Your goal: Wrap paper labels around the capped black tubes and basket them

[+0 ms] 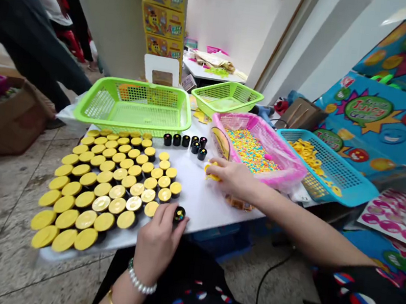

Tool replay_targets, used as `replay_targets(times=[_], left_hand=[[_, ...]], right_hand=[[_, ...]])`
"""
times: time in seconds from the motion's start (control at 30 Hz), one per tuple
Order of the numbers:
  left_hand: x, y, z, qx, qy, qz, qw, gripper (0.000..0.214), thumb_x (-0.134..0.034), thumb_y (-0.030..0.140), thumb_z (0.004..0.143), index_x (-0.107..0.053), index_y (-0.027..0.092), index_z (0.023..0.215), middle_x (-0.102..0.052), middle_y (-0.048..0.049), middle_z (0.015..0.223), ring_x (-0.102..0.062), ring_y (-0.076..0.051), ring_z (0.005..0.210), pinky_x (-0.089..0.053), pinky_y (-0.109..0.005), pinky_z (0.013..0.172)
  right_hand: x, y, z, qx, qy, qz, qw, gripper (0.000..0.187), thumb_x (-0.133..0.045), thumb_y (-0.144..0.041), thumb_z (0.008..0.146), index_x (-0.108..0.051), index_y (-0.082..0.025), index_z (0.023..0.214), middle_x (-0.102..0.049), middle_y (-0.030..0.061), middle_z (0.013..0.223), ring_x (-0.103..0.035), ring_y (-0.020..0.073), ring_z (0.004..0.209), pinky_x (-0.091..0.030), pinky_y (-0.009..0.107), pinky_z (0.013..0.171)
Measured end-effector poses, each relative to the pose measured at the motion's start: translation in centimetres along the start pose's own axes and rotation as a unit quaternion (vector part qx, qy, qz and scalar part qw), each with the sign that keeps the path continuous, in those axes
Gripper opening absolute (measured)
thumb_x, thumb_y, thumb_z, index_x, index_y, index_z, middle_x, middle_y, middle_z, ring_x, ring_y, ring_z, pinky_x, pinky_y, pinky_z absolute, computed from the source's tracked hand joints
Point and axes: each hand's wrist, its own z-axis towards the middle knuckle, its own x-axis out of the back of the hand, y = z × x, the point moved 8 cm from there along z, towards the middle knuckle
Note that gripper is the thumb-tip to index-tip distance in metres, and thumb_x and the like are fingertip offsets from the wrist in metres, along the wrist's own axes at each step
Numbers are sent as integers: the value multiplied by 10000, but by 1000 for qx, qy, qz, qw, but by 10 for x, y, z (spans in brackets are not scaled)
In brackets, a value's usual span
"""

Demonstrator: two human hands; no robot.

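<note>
My left hand [159, 238] holds a small black jar [179, 214] with coloured beads inside, beside the front rows of capped jars. Many black jars with yellow lids [109, 190] stand in tight rows on the white table [211, 207]. My right hand [231, 177] grips a yellow lid [211, 171] near a short group of uncapped black jars [185, 142]. A pink basket [258, 151] of tiny multicoloured beads lies just beyond that hand. A blue basket [319, 166] holds loose yellow pieces.
Two lime-green baskets [134, 106] [226, 97] stand at the table's far side. A cardboard box [7, 120] sits on the tiled floor at left, where a standing person [28, 37] is. Printed colourful boards [377, 119] lean at right.
</note>
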Motion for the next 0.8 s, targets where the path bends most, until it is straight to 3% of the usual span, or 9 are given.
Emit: replay_targets(times=[0.07,0.13,0.2,0.27,0.37,0.47,0.53,0.67,0.8], left_hand=[[3,-3,-2,2,2,0,1000,270,-584,305,944,-590,125,1146,-691,-125,1047,-710,-219,854,-569,-282,675],[3,-4,-4,0,1,-10,1000,280,-587,294,943,-591,125,1167,-696,-126,1059,-711,-216,865,-572,-283,695],[2,-3,-4,-3,-5,-21,1000,302,-580,290,948,-584,134,1206,-705,-125,1080,-714,-215,884,-574,-286,723],[-1,0,-3,-8,-12,-28,999,342,-572,301,953,-563,144,1257,-716,-124,1097,-719,-218,901,-575,-291,746],[-6,2,-3,-11,-12,-38,999,414,-582,337,950,-527,143,1312,-730,-130,1106,-726,-221,900,-570,-289,758],[-9,0,-3,6,-12,-52,999,406,-616,360,930,-554,136,1263,-741,-126,1070,-729,-214,874,-559,-273,731],[-11,-2,-3,14,-21,-63,998,349,-627,361,922,-587,149,1198,-744,-110,1050,-726,-208,872,-552,-267,719],[-12,-3,-4,16,-33,-75,997,310,-635,355,917,-603,167,1161,-742,-95,1066,-721,-208,908,-551,-275,753],[-12,-2,-4,14,-29,-71,997,319,-642,349,911,-604,161,1165,-743,-97,1072,-720,-210,918,-550,-282,767]], right_hand=[[-27,-8,8,-9,-54,-61,997,331,-521,-169,930,-655,-263,1217,-527,103,1463,-725,235,925,-555,338,748],[-38,-6,9,-16,-82,-74,994,438,-512,-202,946,-547,-303,1371,-451,116,1525,-734,228,873,-554,338,726],[-34,1,5,-18,-72,-60,995,600,-581,-251,918,-401,-315,1487,-407,134,1550,-726,251,920,-553,362,782],[-23,4,-3,-15,-36,-43,998,688,-635,-257,884,-358,-289,1513,-405,143,1546,-692,282,1036,-539,386,861],[-15,2,-18,-19,19,-9,1000,510,-604,-232,904,-513,-227,1406,-552,126,1413,-654,263,1089,-526,367,898],[-25,-5,-34,-58,67,-2,996,256,-565,-265,938,-688,-186,1147,-693,109,1105,-654,241,977,-527,337,840],[-35,-13,-43,-75,103,-25,992,227,-546,-282,949,-717,-188,1065,-693,109,990,-634,248,936,-517,340,809],[-50,-25,-51,-76,149,-28,985,240,-540,-291,954,-704,-202,1105,-671,110,1015,-598,253,933,-494,362,837],[-50,-11,-40,-93,138,5,986,183,-584,-308,927,-702,-180,984,-655,129,1101,-586,281,1014,-488,390,887]])
